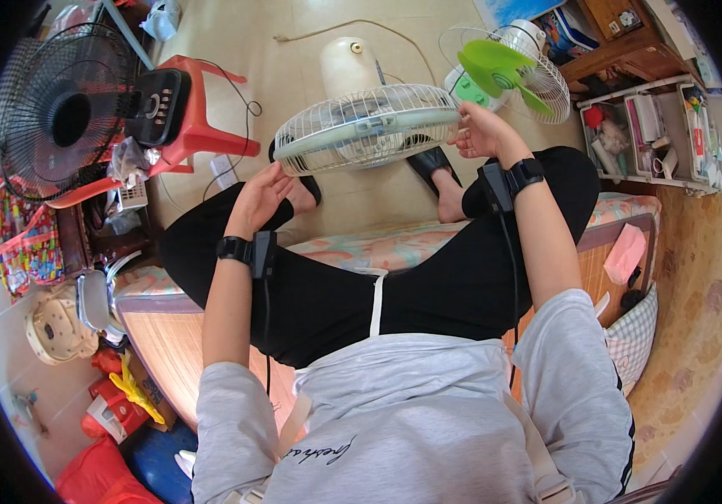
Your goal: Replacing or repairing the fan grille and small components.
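Observation:
Between my knees is a white electric fan with a round wire guard (369, 130), seen nearly edge-on, its pale rim running left to right. My left hand (260, 200) has its fingers at the guard's left end. The fingers of my right hand (485, 133) close around its right end. Just beyond the guard, a white rounded fan base (348, 67) with a small knob rests on the floor. How the guard joins the base is hidden. Black straps with small boxes and cables sit on both my wrists.
At left, a black fan (71, 118) stands by a red plastic stool (201, 113). A small fan with green blades (504, 71) is at the far right, near a storage rack (672, 134). A cord (352, 32) lies across the floor. I sit on a patterned bed edge (361, 245).

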Demonstrator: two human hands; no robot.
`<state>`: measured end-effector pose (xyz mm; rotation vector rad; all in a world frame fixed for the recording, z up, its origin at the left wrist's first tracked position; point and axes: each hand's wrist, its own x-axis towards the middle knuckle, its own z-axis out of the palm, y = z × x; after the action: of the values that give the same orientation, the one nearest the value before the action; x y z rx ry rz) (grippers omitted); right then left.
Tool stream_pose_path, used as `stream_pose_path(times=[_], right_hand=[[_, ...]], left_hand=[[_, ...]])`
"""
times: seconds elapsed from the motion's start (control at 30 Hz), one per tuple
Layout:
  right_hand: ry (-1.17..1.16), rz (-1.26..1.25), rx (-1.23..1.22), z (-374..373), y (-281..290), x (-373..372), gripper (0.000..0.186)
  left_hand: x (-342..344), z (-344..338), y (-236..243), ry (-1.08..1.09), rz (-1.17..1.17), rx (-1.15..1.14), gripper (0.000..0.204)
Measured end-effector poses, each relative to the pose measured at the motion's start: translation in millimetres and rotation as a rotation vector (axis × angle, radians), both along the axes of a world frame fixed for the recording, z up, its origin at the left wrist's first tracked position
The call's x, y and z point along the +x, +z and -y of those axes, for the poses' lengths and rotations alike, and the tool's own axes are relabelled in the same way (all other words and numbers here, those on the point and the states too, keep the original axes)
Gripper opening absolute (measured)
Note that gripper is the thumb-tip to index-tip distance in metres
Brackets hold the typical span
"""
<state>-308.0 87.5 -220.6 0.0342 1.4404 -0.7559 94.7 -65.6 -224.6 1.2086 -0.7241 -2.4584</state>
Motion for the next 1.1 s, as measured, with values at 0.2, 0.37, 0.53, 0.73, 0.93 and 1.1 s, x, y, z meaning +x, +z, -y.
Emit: stream_pose_path(times=[0.2,0.37,0.53,0.73,0.93,1.1], right_hand=[[-0.004,0.028,-0.014,0,-1,1,0.039],[-0.092,0.038,-0.068,-3,-5,2,0.032],[-0.121,0.085,-0.098,-5,-6,7,0.03],[-0.206,0.123,-0.141,-1,-6,16,0.025],[-0.27,0.153,-0.149,0,-13,13,0.021],[-0.247,0.172,-0.113,3,-5,14,0.017]], left_hand=[[-1,2,3,0.0,-0.033,-0.003,0.039],[-1,4,-1,0.02,-0.043,-0.04,0.034],[-6,15,-7,0.005,-0.083,-0.133,0.041],[-13,26,-1,0.05,-0.099,-0.149,0.038],[-15,26,-3,0.073,-0.104,-0.128,0.036],[-12,24,0,0.036,-0.064,-0.141,0.037]])
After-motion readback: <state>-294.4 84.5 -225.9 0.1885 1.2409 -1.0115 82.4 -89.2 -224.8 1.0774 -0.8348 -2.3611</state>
